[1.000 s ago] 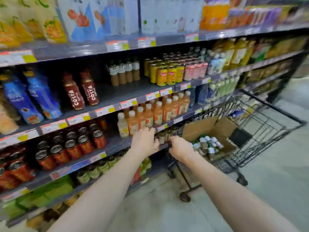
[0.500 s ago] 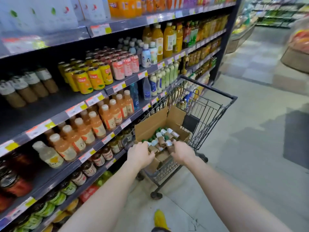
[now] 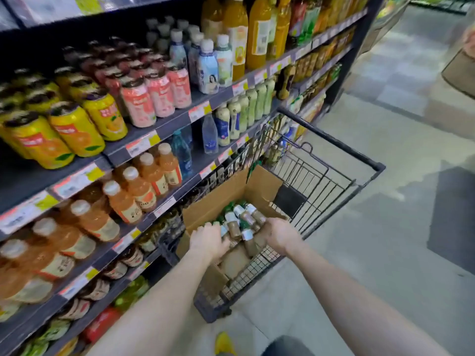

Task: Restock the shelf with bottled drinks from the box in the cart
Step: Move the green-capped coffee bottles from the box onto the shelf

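A black wire cart (image 3: 331, 141) stands against the drinks shelf (image 3: 177, 191). An open cardboard box (image 3: 216, 200) sits inside the cart. Several small brown bottles (image 3: 232, 222) with white caps and green labels lie in the box. Both my hands are down in it. My left hand (image 3: 209, 240) is at the box's near left, fingers curled over a bottle. At the near right, my right hand (image 3: 280, 233) curls its fingers round another bottle. The fingertips are hidden among the bottles.
The shelves at left carry yellow cans (image 3: 74, 129), pink cans (image 3: 154, 96), orange-brown bottles (image 3: 133, 191) and tall juice bottles (image 3: 258, 29). Open tiled aisle floor (image 3: 372, 253) lies to the right, with a dark mat (image 3: 455, 217). My yellow shoe (image 3: 225, 343) is below the cart.
My view swung right from the shelf to the cart. Both hands left the shelf edge and went down into the box, onto the bottles.
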Motion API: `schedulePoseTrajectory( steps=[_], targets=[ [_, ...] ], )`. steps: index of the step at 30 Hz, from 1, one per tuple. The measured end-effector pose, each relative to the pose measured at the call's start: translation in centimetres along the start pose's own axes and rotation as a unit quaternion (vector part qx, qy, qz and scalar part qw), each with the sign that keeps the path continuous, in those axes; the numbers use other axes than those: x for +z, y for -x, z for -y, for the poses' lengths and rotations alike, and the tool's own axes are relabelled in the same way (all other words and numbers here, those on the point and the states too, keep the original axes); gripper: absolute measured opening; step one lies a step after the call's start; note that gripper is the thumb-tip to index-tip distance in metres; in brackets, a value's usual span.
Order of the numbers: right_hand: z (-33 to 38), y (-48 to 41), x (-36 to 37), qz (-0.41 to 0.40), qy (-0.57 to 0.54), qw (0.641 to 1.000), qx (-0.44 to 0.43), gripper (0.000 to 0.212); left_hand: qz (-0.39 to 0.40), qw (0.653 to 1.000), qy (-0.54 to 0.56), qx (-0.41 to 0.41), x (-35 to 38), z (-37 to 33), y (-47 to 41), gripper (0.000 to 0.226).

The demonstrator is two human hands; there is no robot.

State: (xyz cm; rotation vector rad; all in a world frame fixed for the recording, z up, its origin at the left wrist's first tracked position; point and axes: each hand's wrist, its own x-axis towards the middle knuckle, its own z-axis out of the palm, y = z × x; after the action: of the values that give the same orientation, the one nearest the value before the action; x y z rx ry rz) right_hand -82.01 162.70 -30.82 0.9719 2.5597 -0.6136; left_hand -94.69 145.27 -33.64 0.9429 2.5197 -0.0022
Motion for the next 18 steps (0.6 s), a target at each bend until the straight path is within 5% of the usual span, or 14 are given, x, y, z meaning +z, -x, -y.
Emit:
schedulePoseTrajectory(
  steps=[18],
  targets=[
    [-7.1,-24.1,3.2,0.227,0.070,0.969,-0.062,0.033,0.102,0.968,0.105,-0.204,3.4,-5.5,-19.3,0.041]
  ],
)
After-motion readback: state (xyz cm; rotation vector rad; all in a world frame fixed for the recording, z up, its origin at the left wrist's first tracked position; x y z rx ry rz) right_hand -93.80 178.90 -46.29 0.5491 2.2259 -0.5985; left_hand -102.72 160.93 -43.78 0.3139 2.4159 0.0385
